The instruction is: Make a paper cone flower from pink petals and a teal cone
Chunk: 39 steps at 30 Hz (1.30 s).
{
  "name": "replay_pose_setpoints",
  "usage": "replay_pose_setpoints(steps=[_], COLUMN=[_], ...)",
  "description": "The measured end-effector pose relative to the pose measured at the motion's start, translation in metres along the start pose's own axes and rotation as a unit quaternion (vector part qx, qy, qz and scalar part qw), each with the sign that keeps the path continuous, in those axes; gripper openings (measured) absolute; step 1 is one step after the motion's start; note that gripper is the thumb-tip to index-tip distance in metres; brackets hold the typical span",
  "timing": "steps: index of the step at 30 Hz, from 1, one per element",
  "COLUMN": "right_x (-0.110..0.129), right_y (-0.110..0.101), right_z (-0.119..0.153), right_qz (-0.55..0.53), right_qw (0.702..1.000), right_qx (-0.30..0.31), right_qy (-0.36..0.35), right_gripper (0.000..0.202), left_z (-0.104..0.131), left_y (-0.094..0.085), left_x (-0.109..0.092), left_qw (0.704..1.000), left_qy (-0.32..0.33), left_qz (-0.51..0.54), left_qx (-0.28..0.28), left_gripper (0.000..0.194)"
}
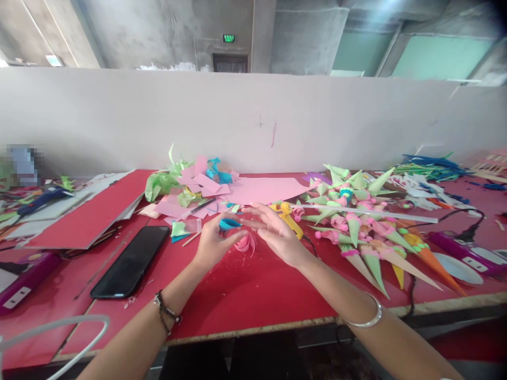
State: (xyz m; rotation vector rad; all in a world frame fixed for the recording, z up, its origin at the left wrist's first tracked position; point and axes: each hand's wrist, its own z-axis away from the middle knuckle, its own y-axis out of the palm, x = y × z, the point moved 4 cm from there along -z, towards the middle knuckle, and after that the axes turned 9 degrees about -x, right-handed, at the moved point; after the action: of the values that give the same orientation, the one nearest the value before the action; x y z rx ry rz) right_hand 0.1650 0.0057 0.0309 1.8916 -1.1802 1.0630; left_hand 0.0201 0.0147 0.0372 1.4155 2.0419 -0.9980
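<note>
My left hand (pixel 216 240) is closed in a loose pinch at a small blue paper piece (pixel 229 224) above the red table (pixel 253 295). Just to its right, my right hand (pixel 277 235) has its fingers apart and reaching left, with nothing seen in it. A pink rolled paper flower (pixel 245 244) lies on the table between and below the two hands. Behind my right hand is a yellow glue gun (pixel 291 219) with a long clear glue stick (pixel 368 212) in its back end.
Paper cones with pink flowers (pixel 354 224) pile up at the right, near a purple power strip (pixel 467 253). A black phone (pixel 130 261) and red board (pixel 91 211) lie left. Green paper (pixel 158 184) and pink sheets (pixel 269 189) are behind.
</note>
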Motion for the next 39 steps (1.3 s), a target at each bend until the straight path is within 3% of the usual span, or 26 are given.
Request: replay_pose_setpoints(steps=[4,12,22,27,31,34,37,39], right_x=[-0.004,-0.001,0.005,0.008,0.007,0.003,-0.001,-0.004], right_y=[0.003,0.006,0.007,0.008,0.005,0.0,-0.005,-0.008], right_z=[0.002,0.003,0.004,0.004,0.003,0.003,0.003,0.004], right_qz=[-0.022,-0.072,-0.086,-0.119,-0.107,-0.092,-0.032,0.071], right_qw=[1.0,0.996,0.995,0.991,0.993,0.994,0.997,0.994], right_qx=[0.012,0.019,0.018,0.018,0.002,-0.019,-0.043,-0.065], right_qy=[0.014,0.039,0.045,0.05,0.057,0.062,0.059,0.046], right_gripper=[0.048,0.046,0.04,0.04,0.037,0.029,0.018,0.013], left_z=[0.001,0.001,-0.001,-0.001,-0.004,-0.006,-0.007,-0.007], left_y=[-0.003,-0.005,-0.009,-0.006,-0.01,-0.012,-0.011,-0.009], left_x=[-0.003,-0.009,-0.008,-0.002,0.008,0.012,0.013,0.012], left_qw=[0.999,0.998,0.998,0.998,0.991,0.989,0.989,0.988], left_qy=[0.012,0.055,0.043,-0.017,-0.087,-0.104,-0.111,-0.119], left_qz=[-0.008,0.025,0.031,0.054,0.065,0.054,0.059,0.069], left_qx=[-0.04,-0.027,-0.023,-0.03,-0.076,-0.091,-0.078,-0.074], left_gripper=[0.021,0.012,0.014,0.017,0.02,0.02,0.02,0.018])
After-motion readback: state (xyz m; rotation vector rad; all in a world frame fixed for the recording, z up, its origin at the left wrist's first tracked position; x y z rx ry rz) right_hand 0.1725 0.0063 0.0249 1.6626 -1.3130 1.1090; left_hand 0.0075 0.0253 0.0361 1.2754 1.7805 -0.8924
